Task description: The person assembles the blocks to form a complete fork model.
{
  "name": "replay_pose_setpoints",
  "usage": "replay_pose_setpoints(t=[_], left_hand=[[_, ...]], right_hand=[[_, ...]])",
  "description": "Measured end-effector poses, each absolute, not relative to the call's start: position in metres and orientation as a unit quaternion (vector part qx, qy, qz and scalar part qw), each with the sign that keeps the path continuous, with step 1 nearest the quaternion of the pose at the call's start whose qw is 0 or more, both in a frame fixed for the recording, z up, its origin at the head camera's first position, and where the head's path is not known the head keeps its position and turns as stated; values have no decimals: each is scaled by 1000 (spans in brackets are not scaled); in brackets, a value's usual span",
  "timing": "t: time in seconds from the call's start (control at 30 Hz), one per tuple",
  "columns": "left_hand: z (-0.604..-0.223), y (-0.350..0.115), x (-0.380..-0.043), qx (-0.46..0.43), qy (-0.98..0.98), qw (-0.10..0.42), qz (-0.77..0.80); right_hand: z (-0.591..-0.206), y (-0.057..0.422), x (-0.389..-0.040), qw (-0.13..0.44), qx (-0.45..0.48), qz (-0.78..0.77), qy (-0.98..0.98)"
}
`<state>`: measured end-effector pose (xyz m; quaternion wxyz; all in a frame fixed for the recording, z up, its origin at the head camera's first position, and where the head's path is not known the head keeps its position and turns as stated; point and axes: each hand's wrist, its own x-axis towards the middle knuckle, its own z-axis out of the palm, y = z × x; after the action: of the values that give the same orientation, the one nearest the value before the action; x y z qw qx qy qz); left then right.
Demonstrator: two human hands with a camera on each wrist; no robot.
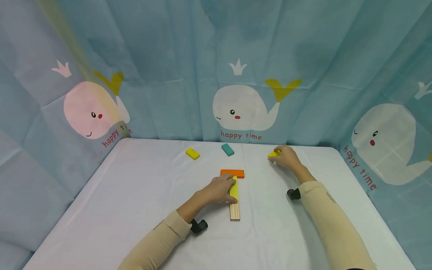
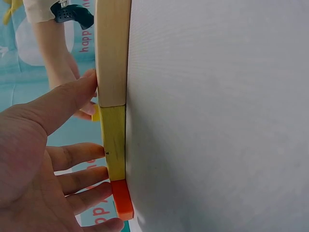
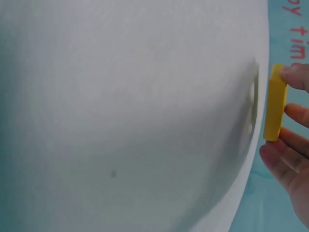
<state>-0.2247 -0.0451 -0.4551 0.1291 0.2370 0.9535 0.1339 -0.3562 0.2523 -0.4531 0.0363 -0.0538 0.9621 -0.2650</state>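
Observation:
In the head view an orange block (image 1: 239,174) lies crosswise. A yellow block (image 1: 234,192) and a plain wooden block (image 1: 234,213) extend from it in a line toward me, forming a T. My left hand (image 1: 216,188) lies along this line from the left. The left wrist view has its thumb at the wooden block (image 2: 112,53) and its outstretched fingers along the yellow block (image 2: 115,140) and orange block (image 2: 122,199). Farther right, my right hand (image 1: 287,156) pinches another yellow block (image 3: 275,106) by its ends, held just above the white cloth.
Toward the back of the white-covered table (image 1: 135,195) lie a separate yellow block (image 1: 192,153) and a teal block (image 1: 227,150). A blue curtain (image 1: 162,105) with printed whales hangs right behind the table's far edge and along both sides.

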Motion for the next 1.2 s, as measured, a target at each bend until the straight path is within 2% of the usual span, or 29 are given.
replay_pose_setpoints(t=[0.57, 1.2], left_hand=[[-454, -44, -224, 244, 955, 122, 119], [-454, -43, -223, 231, 956, 129, 127]], right_hand=[[-444, 233, -350, 16, -101, -265, 959], [-442, 217, -345, 26, -119, -269, 955]])
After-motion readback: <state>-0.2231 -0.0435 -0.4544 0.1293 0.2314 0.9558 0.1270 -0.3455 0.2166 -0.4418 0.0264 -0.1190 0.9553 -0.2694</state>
